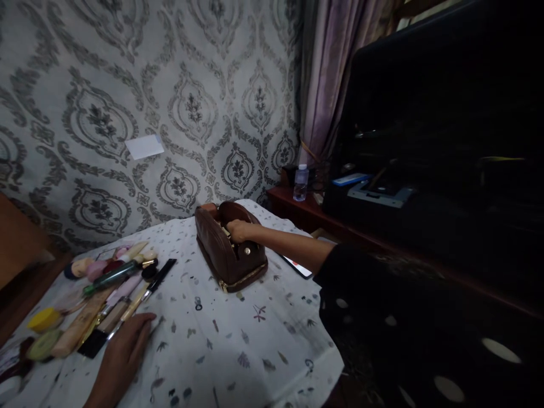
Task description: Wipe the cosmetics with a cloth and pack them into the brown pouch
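Observation:
A brown cosmetic bag (pixel 232 263) stands unzipped on the patterned cloth. My right hand (pixel 240 230) reaches into its opening, fingers curled down. A small pale item shows beside those fingers, but what they grip is hidden by the hand and the bag's wall. At the lower left, my left hand (pixel 127 345) lies on the cloth with its fingers stretched out and nothing held. Just beyond it are a makeup brush (pixel 158 279) and a dark-capped tube (pixel 106 328). A green tube (pixel 111 276) lies among several other cosmetics, with a yellow round container (pixel 43 319) at the left.
A phone (pixel 302 267) with a lit screen lies partly under my right forearm. Behind it, a water bottle (pixel 300 184) stands on a dark red wooden surface (pixel 283 199). The cloth-covered table (pixel 238 368) meets a patterned wall. A large black case-like object (pixel 425 130) rises at the right.

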